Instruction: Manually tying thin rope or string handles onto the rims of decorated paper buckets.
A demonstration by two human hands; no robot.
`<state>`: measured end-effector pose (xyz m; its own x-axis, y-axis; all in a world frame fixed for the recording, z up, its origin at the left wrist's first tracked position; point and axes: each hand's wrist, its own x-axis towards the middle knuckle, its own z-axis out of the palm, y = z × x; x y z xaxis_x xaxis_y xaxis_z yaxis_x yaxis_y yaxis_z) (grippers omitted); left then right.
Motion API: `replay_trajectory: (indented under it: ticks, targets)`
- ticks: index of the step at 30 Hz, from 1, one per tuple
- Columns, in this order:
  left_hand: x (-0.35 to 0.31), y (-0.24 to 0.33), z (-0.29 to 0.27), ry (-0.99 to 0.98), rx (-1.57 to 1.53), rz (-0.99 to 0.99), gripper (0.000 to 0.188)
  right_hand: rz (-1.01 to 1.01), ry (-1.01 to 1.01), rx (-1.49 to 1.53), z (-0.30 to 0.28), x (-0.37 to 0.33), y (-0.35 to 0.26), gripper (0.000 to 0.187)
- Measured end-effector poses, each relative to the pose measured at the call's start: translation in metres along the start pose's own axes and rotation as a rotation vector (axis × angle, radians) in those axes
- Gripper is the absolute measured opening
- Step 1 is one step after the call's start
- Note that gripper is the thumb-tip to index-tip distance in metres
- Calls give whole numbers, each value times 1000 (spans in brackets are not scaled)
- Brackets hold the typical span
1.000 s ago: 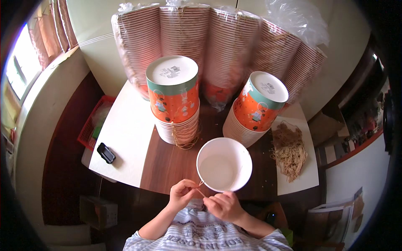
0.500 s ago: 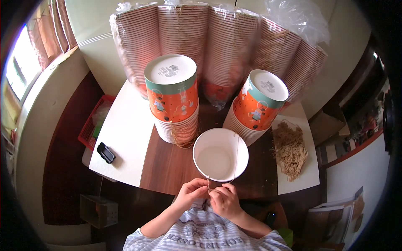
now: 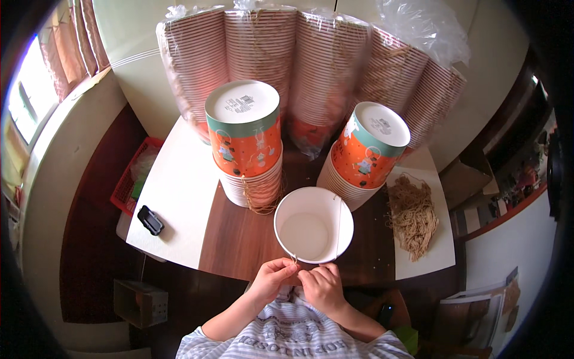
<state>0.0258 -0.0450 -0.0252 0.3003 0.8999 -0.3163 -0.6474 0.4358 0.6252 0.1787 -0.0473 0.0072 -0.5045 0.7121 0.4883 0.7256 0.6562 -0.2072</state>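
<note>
Bucket: a white paper bucket (image 3: 306,234) is set mouth up at the near middle of the table (image 3: 233,242), presumably so that its rim can be reached by both hands.
String: a thin string (image 3: 339,224) is run across the mouth from the far right rim toward the near side.
Left hand: thumb and forefinger of the left hand (image 3: 272,280) are pinched on string at the near rim, seemingly to steady it.
Right hand: fingers of the right hand (image 3: 323,288) are curled closed beside the left fingertips; string appears gripped, though the pinch itself is hidden.
Spare buckets: a left stack (image 3: 245,146) and a right stack (image 3: 365,158) are stood upside down beyond, apparently for easy reach.
Spare string: a tangled bundle (image 3: 415,221) is laid at right, likely for picking from.
Far side: wrapped stacks (image 3: 261,66) are lined up in clear plastic.
</note>
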Motion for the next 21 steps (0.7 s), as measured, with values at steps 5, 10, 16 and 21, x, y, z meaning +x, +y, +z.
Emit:
replay_trajectory:
  ticks: [5, 10, 16, 21]
  targets:
    - [5, 12, 3, 9, -89, -87, 7, -55, -62, -23, -8, 5, -3, 6]
    - [9, 22, -3, 12, -19, 9, 9, -128, -114, 17, -10, 1, -4, 7]
    - [10, 24, 0, 86, 167, 68, 8, -85, -72, -6, -7, 2, -4, 4]
    - [10, 22, -3, 24, 261, 151, 8, -60, -88, -23, -7, 7, -9, 6]
